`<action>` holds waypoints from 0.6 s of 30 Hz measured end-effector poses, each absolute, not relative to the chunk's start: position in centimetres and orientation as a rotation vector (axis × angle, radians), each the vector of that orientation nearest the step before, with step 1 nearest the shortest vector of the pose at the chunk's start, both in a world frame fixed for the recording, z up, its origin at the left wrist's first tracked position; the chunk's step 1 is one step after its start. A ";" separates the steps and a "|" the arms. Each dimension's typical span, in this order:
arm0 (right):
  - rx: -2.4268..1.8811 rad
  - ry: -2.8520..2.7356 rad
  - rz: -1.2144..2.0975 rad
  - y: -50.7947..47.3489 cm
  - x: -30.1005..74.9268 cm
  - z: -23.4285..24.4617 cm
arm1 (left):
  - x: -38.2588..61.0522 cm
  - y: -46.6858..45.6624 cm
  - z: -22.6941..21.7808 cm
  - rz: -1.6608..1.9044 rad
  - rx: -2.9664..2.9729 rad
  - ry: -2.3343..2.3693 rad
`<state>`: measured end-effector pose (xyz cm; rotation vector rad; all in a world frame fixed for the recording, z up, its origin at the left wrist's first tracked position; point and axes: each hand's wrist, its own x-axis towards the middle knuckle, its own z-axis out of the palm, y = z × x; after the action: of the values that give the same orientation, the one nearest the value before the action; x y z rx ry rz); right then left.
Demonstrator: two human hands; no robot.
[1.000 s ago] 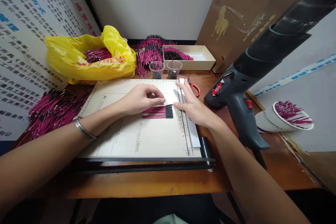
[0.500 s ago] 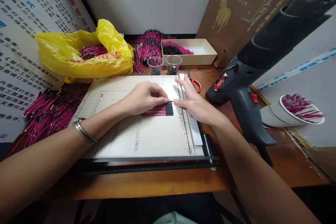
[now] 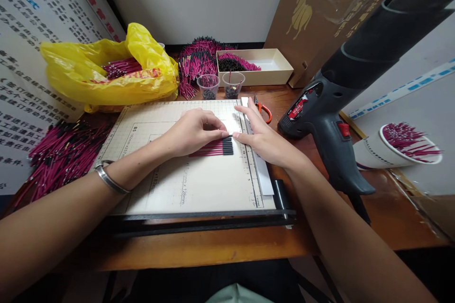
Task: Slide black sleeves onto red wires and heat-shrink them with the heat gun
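A row of thin red wires with black sleeved ends (image 3: 228,147) lies side by side on a cream paper-cutter board (image 3: 213,184) printed with a grid and size marks. My left hand (image 3: 197,130) is closed at the top of this row, its thumb and fingertips pinching a wire whose length is mostly hidden under the hand. My right hand (image 3: 261,135) has its fingers spread over a white strip (image 3: 263,177) along the board's right side. Its thumb tip is at the black ends of the row, close to my left fingertips.
A heat gun (image 3: 330,123) stands on the right, beside a paper cup of wires (image 3: 408,147). Orange-handled pliers (image 3: 265,111), two clear cups (image 3: 208,87), a cardboard tray (image 3: 273,75) and a yellow bag (image 3: 113,73) lie behind. Loose wires (image 3: 67,156) heap at left.
The pale tip that showed between my thumbs is no longer visible, and the top black end sits closer in line with the others. Both hands have barely moved; the view has shifted slightly.
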<state>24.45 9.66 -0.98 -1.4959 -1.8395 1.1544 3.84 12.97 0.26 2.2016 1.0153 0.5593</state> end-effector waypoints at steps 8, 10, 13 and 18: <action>-1.494 -1.831 1.142 9.6 24.4 -1.0 | 3.8 12.7 0.3 0.572 2.214 1.053; -1.513 -1.826 1.143 9.6 24.3 -0.9 | 3.7 12.8 0.2 0.577 2.207 1.046; -1.526 -1.824 1.146 9.5 24.3 -0.9 | 3.7 12.8 0.1 0.592 2.198 1.029; -1.482 -1.794 1.170 9.4 24.2 -0.9 | 3.6 12.7 0.1 0.628 2.209 1.001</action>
<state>24.19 9.42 -0.89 -1.4822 -1.7938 1.1702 3.63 12.69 0.11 2.2090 1.0010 0.6278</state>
